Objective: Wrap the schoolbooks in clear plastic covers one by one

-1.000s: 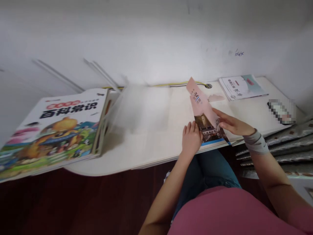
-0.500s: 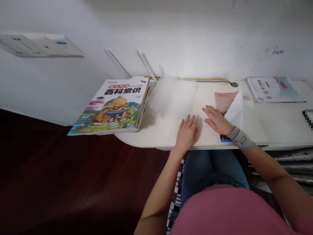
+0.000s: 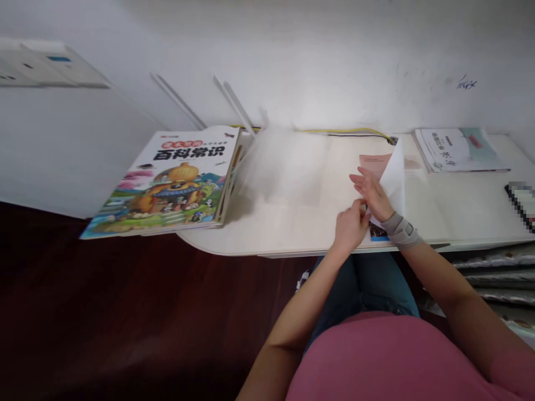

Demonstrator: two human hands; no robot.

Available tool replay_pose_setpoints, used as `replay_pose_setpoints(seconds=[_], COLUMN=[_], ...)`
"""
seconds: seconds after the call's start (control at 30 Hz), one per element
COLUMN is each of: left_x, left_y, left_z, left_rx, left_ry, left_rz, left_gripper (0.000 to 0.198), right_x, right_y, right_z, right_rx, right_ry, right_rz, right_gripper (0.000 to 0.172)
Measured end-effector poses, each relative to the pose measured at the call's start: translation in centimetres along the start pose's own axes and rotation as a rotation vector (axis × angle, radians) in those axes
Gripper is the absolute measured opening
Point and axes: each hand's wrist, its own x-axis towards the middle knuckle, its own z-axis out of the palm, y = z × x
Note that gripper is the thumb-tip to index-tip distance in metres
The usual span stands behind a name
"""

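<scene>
A folded sheet lies on the white desk, with its right part turned over to show white. Its printed side is pinkish at the top, with a dark picture and a blue strip at the bottom. My left hand is closed, its fingertips pinched at the sheet's left edge. My right hand lies across the sheet with fingers stretched out, just above and touching or nearly touching the left fingertips. It partly hides the print and the left fingertips. A grey band is around my right wrist.
On the left, a stack of picture books overhangs the desk. Behind it, a white device with antennas and a cable run along the wall. Booklets and a phone lie at the right.
My left hand has moved right from the bare desk to the sheet, and its spread fingers have closed. My right hand has tilted up slightly. The view has shifted a little.
</scene>
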Motion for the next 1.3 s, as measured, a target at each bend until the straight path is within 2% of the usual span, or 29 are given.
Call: replay_pose_setpoints(seconds=[0.1,0.17,0.27,0.37,0.47,0.53,0.63,0.73,0.83,0.97,1.3], left_x=[-0.4,-1.7,-3.9,-5.3,-5.2,-4.9,-4.6,-4.6,-4.6,-4.5,-4.5], left_y=[0.0,-0.6,-1.9,-3.6,-5.5,-6.4,-7.2,-7.4,-7.7,-8.0,-7.7], left_z=[-0.6,-1.4,-2.7,-4.2,-5.6,-6.2,-6.2,-5.9,-5.7,-5.9,-5.9], left_rx=[-0.036,0.053,0.279,0.42,0.501,0.543,0.585,0.584,0.534,0.446,0.338], left_ry=[0.019,0.065,0.127,0.177,0.198,0.155,0.096,0.14,0.195,0.204,0.277], left_rz=[-0.021,-0.025,-0.023,0.025,0.063,0.071,0.078,0.077,0.078,0.077,-0.016], left_gripper=[0.027,0.024,0.021,0.028,0.039,0.045,0.048,0.048,0.047,0.047,0.045], right_x=[-1.2,-2.2,-3.5,-3.9,-3.8,-3.7,-4.1,-4.9,-5.5,-5.6,-5.4], right_y=[-1.0,-1.6,-1.7,-1.1,-1.0,-1.4,-2.5,-3.2,-3.3,-3.5,-4.2], right_z=[-1.5,-2.6,-3.0,-2.1,-1.0,-0.5,0.1,0.9,1.7,2.4,3.4], right_rx=[-0.156,-0.383,-0.708,-0.847,-0.907,-0.927,-0.926,-0.914,-0.901,-0.882,-0.891], right_ry=[0.124,0.164,0.046,-0.158,-0.234,-0.258,-0.349,-0.419,-0.414,-0.391,-0.383], right_rz=[-0.07,-0.097,-0.09,-0.122,-0.164,-0.196,-0.317,-0.403,-0.402,-0.367,-0.29], right_gripper=[0.058,0.061,0.063,0.065,0.061,0.053,0.043,0.044,0.046,0.047,0.049])
